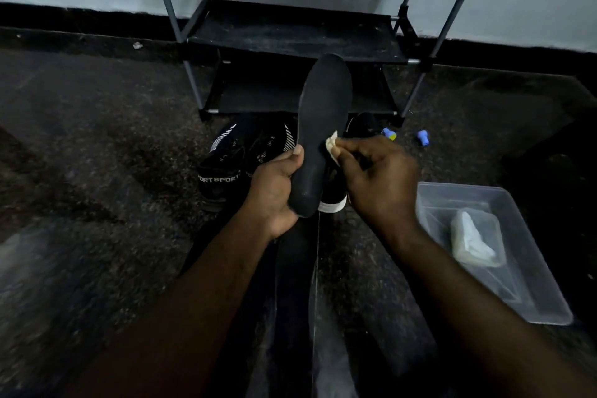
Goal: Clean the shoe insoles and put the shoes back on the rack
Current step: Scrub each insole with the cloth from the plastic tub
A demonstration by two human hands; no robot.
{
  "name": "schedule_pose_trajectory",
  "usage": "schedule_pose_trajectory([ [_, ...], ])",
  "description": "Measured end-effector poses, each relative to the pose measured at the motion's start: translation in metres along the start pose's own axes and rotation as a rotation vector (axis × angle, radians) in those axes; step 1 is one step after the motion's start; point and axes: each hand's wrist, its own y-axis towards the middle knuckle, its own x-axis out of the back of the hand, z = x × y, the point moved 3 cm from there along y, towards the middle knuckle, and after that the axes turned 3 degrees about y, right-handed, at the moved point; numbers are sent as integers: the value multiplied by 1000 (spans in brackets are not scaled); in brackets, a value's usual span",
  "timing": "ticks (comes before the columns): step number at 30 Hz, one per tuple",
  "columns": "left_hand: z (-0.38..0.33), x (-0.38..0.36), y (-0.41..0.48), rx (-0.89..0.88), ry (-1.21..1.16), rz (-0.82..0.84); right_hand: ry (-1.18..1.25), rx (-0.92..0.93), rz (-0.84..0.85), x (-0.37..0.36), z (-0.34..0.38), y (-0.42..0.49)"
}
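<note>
My left hand (274,191) grips the heel end of a black insole (323,119), which stands upright with its toe pointing at the rack. My right hand (378,178) pinches a small pale cloth (332,147) against the insole's right edge. Behind the insole, on the floor, a pair of black knit shoes (226,155) with white stripes and white lettering lies to the left. A black shoe with a white sole (336,200) lies to the right, partly hidden by my hands. The black shoe rack (290,39) stands against the wall with bare shelves.
A clear plastic tub (504,203) sits on the floor at my right and holds a folded pale cloth (475,239). Two small blue caps (423,137) lie near the rack's right foot. The floor is dark speckled stone. My dark trouser legs stretch below my hands.
</note>
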Motion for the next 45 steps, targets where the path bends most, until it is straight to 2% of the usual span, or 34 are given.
schedule_pose_trajectory([
  [4, 7, -4, 0, 5, 5, -15, -272, 127, 55, -2, 2, -4],
  [8, 9, -8, 1, 39, -94, -12, -275, 179, 87, -1, 2, -35],
  [14, 12, -6, 2, 61, -150, 0, -43, 50, 118, -15, 6, -88],
  [21, 8, -5, 4, 34, -188, 18, 510, -344, 193, -19, 15, -101],
  [23, 15, -3, 3, 52, -201, 4, 638, -456, 163, -14, 4, -104],
  [28, 52, 12, 1, 18, -13, -66, 725, -672, 73, 4, -27, -117],
  [35, 98, 13, -32, 91, 209, -176, 591, -805, 24, 20, -66, -132],
  [38, 122, 23, -48, 179, 418, -235, 563, -859, 19, 19, -74, -139],
  [41, 141, 31, -60, 239, 629, -354, 440, -840, 27, 21, -82, -145],
  [45, 152, 35, -63, 211, 885, -350, 327, -792, 34, 27, -89, -150],
])
